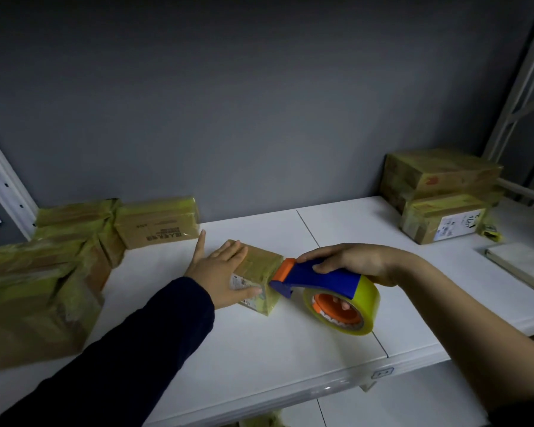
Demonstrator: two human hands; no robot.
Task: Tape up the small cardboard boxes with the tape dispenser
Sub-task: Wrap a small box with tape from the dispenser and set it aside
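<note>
Head view, as I see it on my remote feed, nearest first.

Foreground: a dark sleeve enters from lower left and a bare forearm from lower right, both over a white shelf whose panels meet at a thin seam.

Middle, right: my operator's right hand is curled round the blue handle of the tape dispenser, and fingertips show through the orange core of its yellow tape roll. The roll sits low at the shelf, but I cannot tell whether it touches. The dispenser's orange and blue nose meets the upper right edge of the small cardboard box.

Middle, centre: that box stands on the shelf just left of the seam, already wrapped in yellowish tape, with a printed label on its near face. The left hand lies flat on top of it, fingers straight and spread. One digit runs along the near face and another splays out toward the back.

Left side: a stack of taped boxes fills the shelf end, well apart from the box being worked. Behind the stack, against the wall, lies a single brown carton.

Right side: a flat white pad lies near the edge of the view. Beyond it are two taped cartons, the nearer carton with a white label and the larger carton behind it.

Background: a plain grey wall, flanked by white rack uprights.
</note>
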